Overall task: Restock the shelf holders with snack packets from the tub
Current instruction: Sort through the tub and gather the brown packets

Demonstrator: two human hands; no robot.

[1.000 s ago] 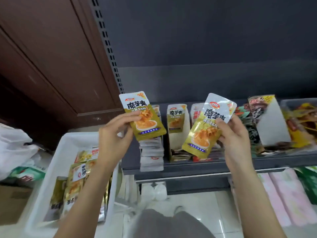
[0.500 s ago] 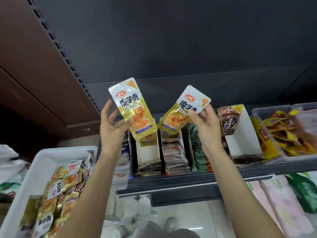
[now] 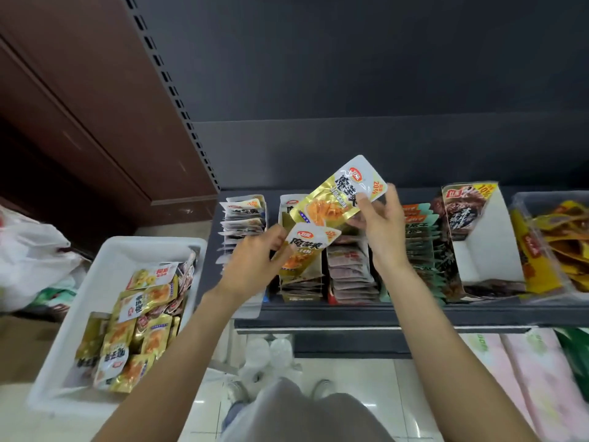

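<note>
Setting: a dark shelf [image 3: 382,314] under a dark back panel, brown wall on the left, pale tiled floor below.
Tub: white tub [image 3: 105,260] left of the shelf and below its level, heaped with gold packets [image 3: 140,317].
Holders: a row of upright holders [image 3: 350,272] on the shelf, each stacked with packets.
Left hand: left hand [image 3: 251,263] raised to the shelf front, forearm angled up from lower left, fingers pinched on a gold packet [image 3: 306,253] that stands in the mouth of a holder.
Right hand: right hand [image 3: 382,224] higher, forearm rising from lower right, thumb and fingers closed on one end of a second packet [image 3: 338,193], held tilted above the holders.
</note>
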